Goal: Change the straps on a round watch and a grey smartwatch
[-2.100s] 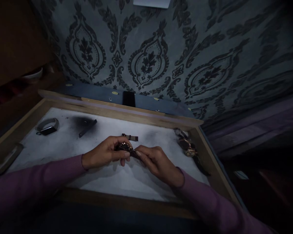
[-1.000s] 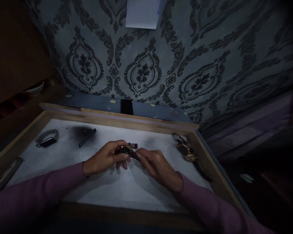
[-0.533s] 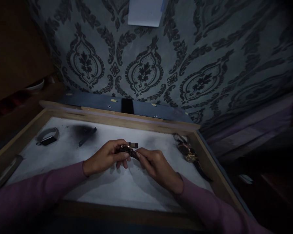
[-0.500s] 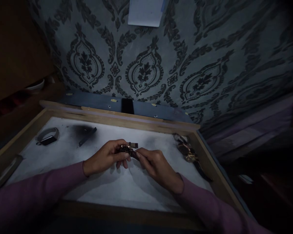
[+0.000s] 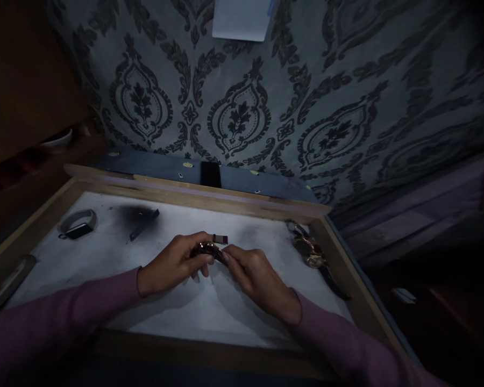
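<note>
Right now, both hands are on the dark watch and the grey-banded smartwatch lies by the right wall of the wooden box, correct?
No: the head view shows the grey-banded smartwatch by the left wall of the wooden box. The left hand and right hand are indeed both on the dark watch.

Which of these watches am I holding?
The dark watch between your left hand and right hand; the grey-banded watch and right-side watches lie untouched.

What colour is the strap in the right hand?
The watch strap looks dark brown, though the light is dim; the head view shows it best.
</note>
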### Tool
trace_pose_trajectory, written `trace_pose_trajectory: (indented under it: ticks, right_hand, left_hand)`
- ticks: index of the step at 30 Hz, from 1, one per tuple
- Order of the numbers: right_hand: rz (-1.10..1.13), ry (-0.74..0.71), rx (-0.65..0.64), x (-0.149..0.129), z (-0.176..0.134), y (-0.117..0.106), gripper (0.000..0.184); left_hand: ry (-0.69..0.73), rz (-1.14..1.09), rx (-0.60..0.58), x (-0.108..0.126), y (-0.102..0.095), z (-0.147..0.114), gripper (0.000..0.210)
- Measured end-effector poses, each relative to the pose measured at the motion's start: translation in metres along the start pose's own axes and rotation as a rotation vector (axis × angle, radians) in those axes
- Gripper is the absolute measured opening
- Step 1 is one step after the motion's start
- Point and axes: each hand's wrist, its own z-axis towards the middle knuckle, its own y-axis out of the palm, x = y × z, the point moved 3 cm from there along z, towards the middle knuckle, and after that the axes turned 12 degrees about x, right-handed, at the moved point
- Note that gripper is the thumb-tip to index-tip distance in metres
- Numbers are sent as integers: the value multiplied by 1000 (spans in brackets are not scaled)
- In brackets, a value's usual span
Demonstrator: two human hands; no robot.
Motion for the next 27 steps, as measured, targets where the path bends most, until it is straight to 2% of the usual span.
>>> trace_pose_trajectory:
  ticks: [11, 27]
  right_hand:
    - [17, -12, 51, 1, -1, -1, 27]
    - [26, 4, 36, -2, 1, -3, 28]
  left_hand:
    - [-120, -214, 0, -6, 0, 5, 28]
    - [-92, -166, -3, -5, -1, 4, 27]
